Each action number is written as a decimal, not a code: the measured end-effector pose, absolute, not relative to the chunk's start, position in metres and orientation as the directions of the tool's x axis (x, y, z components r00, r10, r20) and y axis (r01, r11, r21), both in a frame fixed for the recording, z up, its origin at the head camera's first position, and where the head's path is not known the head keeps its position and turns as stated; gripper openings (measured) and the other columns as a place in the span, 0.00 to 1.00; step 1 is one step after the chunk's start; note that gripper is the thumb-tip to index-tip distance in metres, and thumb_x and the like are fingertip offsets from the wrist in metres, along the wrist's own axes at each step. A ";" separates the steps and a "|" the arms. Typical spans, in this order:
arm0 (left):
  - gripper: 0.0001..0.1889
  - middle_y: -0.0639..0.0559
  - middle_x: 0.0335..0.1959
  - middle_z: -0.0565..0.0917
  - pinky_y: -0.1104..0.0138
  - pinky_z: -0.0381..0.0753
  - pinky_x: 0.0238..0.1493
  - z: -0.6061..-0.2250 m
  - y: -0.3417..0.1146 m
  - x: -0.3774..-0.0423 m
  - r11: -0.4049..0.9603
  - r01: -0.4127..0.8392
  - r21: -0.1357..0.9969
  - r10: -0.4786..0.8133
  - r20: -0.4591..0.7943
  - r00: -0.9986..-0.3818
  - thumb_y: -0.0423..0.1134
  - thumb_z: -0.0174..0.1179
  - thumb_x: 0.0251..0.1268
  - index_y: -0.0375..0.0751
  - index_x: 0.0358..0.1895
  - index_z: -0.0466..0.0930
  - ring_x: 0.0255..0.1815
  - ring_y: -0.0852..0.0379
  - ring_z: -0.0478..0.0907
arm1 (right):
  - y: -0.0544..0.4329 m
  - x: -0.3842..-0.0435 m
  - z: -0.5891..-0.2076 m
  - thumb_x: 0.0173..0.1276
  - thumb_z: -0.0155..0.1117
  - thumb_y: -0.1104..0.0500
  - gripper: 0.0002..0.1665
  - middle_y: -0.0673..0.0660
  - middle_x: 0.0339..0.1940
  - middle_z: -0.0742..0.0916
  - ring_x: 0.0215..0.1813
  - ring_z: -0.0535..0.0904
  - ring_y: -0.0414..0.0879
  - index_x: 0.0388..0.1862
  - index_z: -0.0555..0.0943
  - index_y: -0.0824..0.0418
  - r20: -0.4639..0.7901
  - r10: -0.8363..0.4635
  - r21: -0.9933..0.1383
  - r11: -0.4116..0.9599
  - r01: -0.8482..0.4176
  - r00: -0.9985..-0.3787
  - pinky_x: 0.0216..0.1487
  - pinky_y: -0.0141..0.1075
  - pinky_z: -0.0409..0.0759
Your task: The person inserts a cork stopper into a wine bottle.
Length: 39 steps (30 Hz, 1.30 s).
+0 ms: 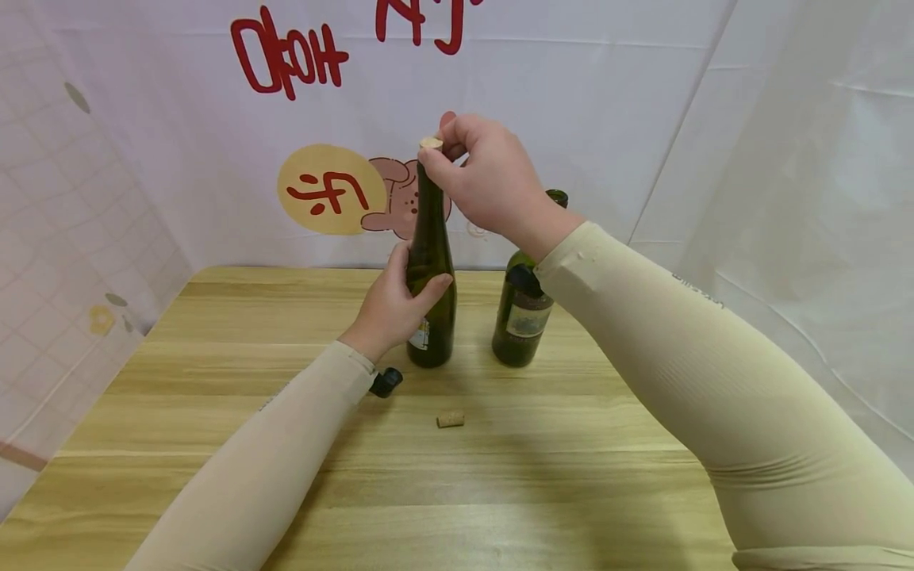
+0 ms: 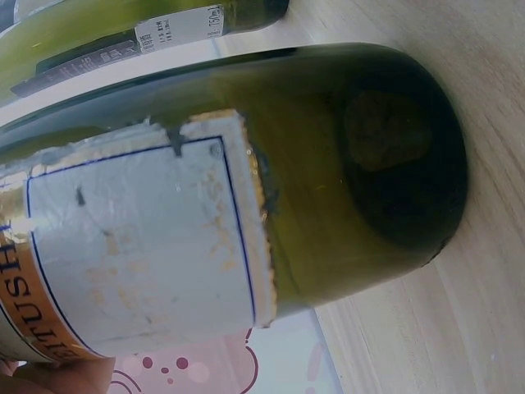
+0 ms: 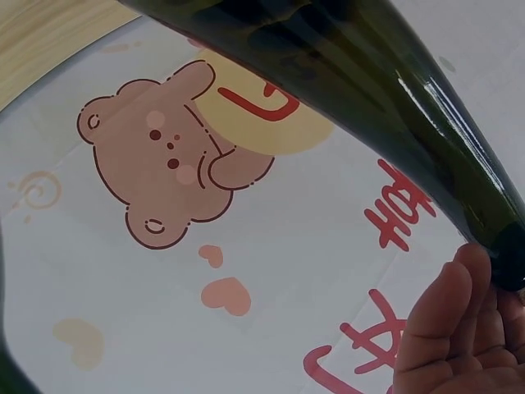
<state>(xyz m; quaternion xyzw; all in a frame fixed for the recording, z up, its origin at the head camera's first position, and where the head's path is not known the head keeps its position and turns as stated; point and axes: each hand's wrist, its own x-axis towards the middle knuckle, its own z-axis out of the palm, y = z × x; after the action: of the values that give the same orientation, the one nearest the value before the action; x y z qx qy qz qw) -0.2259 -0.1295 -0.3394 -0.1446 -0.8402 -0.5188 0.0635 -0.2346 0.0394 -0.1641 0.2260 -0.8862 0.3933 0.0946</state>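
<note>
Two hands work on one tall green bottle [image 1: 431, 325], which stands upright on the wooden table [image 1: 343, 468]. The left hand [image 1: 393, 305] is wrapped round its body, thumb across the near side, while above that grip the right hand [image 1: 496, 170] pinches a cork [image 1: 431, 143] between thumb and fingertips at the bottle's mouth. The cork's pale top shows over the thumb; its lower part is hidden by the fingers, so I cannot tell how far it sits in the neck. Below the left hand's hold, on the bottle's side, is a torn white label [image 2: 148, 238] with a blue border. To the right of that hold, and below the right wrist, stands a second bottle [image 1: 521, 321], open at the top and partly covered by the right forearm. Nearer the person than either grip, a loose cork [image 1: 451, 419] lies on its side on the wood. Beyond both hands hangs a white cloth [image 1: 571, 95] with red lettering [image 1: 289, 55] and a pink bear [image 3: 148, 164], the latter partly behind the held bottle in the head view.
</note>
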 end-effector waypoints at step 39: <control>0.42 0.48 0.63 0.78 0.44 0.80 0.65 -0.340 -0.130 -0.227 0.415 0.306 0.857 0.184 0.250 -0.951 0.74 0.57 0.68 0.56 0.75 0.59 0.61 0.47 0.81 | 0.038 -0.235 -0.164 0.82 0.58 0.46 0.15 0.48 0.49 0.87 0.52 0.77 0.40 0.48 0.80 0.56 0.320 -0.307 -0.657 0.609 -0.443 -0.896 0.39 0.36 0.77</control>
<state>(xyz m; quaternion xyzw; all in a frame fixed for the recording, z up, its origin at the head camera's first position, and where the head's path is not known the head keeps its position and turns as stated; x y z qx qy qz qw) -0.2269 -0.1300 -0.3395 -0.1459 -0.8390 -0.5209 0.0586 -0.2348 0.0382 -0.1640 0.2101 -0.8927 0.3889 0.0876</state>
